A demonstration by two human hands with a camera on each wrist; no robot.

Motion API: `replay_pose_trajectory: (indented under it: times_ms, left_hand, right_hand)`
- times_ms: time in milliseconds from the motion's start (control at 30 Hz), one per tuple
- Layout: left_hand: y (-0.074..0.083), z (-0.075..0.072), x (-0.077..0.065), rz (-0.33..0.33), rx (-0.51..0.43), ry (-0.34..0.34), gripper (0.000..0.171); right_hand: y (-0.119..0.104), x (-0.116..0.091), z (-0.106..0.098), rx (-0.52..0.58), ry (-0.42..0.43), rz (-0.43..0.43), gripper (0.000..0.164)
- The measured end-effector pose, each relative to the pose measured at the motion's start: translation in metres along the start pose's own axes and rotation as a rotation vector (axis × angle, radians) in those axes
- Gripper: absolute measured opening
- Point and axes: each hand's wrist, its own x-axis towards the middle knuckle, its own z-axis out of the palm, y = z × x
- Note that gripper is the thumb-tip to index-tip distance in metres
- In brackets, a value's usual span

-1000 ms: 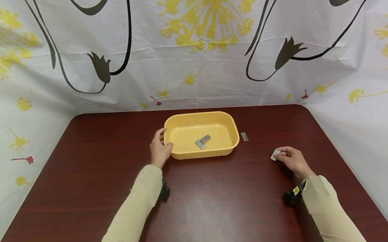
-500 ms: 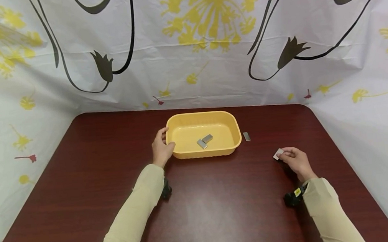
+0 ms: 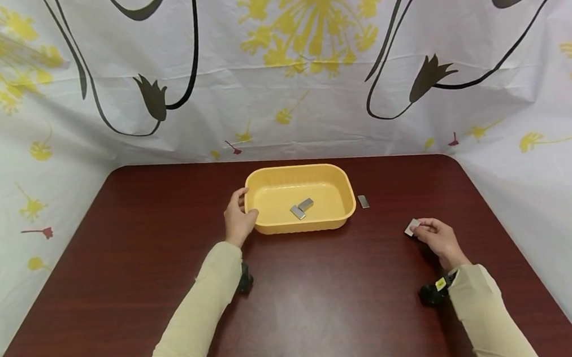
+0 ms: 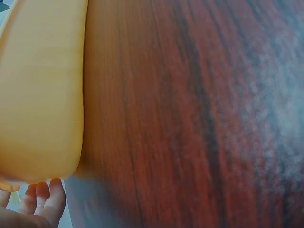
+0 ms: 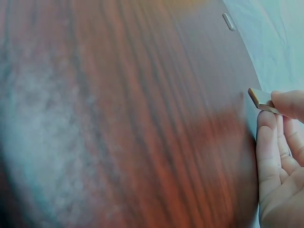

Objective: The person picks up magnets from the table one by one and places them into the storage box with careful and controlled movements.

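My left hand (image 3: pixel 239 216) grips the left end of a yellow plastic tub (image 3: pixel 338 219), thumb at its front corner and fingers along the outer wall. From the left wrist, the tub's side (image 4: pixel 42 95) fills the left edge, with fingertips (image 4: pixel 56 187) against its end. Inside the tub lie two small silvery rectangular blocks, one flat block (image 3: pixel 297 212) and another block (image 3: pixel 306 204) touching or overlapping it. To the right, my right hand (image 3: pixel 439 239) pinches a similar flat metal block (image 3: pixel 412 227) between thumb and fingers, above the table. The right wrist view shows this block (image 5: pixel 261 100) tilted.
One more metal block (image 3: pixel 363 201) lies on the dark red-brown table (image 3: pixel 307 301), just right of the tub. A patterned white cloth (image 3: pixel 279 99) hangs behind the table and along its sides. Each wrist carries a small black camera.
The whole head view has shifted slightly. Both hands keep their hold, the left on the tub and the right on the metal block, with hardly any movement.
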Motion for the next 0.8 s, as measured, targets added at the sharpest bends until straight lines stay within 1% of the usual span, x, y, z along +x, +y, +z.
replay_pose_trajectory:
  times_ms: [233,467,667,800]
  left_hand:
    - [-0.001,-0.001,0.0,-0.008,-0.001,-0.002,0.056]
    - [-0.001,0.0,0.0,-0.006,0.01,-0.003,0.056]
    - [0.0,-0.001,0.0,-0.006,0.01,-0.006,0.056]
    - [0.0,-0.001,0.0,0.001,0.008,-0.004,0.057]
  right_hand:
    - [-0.001,0.001,0.0,0.007,-0.024,0.012,0.024]
    - [0.001,0.001,-0.003,0.08,-0.038,0.023,0.012]
    - [-0.001,0.003,-0.007,0.098,-0.074,0.051,0.011]
    - [-0.002,0.005,-0.01,0.131,-0.092,0.069,0.009]
